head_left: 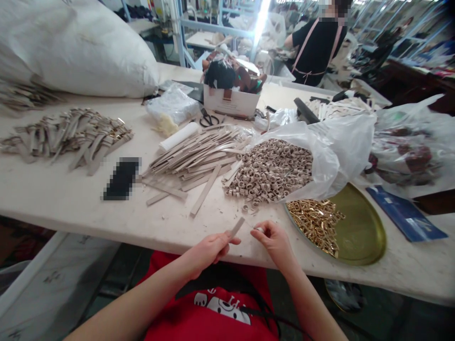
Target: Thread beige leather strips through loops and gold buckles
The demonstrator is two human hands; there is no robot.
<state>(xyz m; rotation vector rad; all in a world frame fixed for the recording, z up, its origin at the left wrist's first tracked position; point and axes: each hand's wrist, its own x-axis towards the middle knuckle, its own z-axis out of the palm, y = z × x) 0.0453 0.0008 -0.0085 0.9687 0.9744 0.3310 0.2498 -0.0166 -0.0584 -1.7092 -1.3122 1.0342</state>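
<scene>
My left hand [217, 247] is closed on a beige strap strip [237, 227], whose free end points up and to the right above the table edge. Just right of it, my right hand [273, 239] pinches something small and pale, too little of which shows to name. The two hands are close together but apart. Beyond them is a heap of small beige strap loops [273, 166], spilling from a clear plastic bag [329, 151]. A pile of long beige strips [199, 156] lies to the left of the loops. Gold-coloured metal buckles [316, 220] fill one side of a round brass-coloured tray [366, 237].
Finished-looking straps with gold fittings [71, 135] lie at the left, near a blurred dark rectangle [121, 179]. Black scissors [209, 118] and a white box [231, 102] are farther back. A blue packet [405, 213] lies right. A person [316, 47] stands beyond the table.
</scene>
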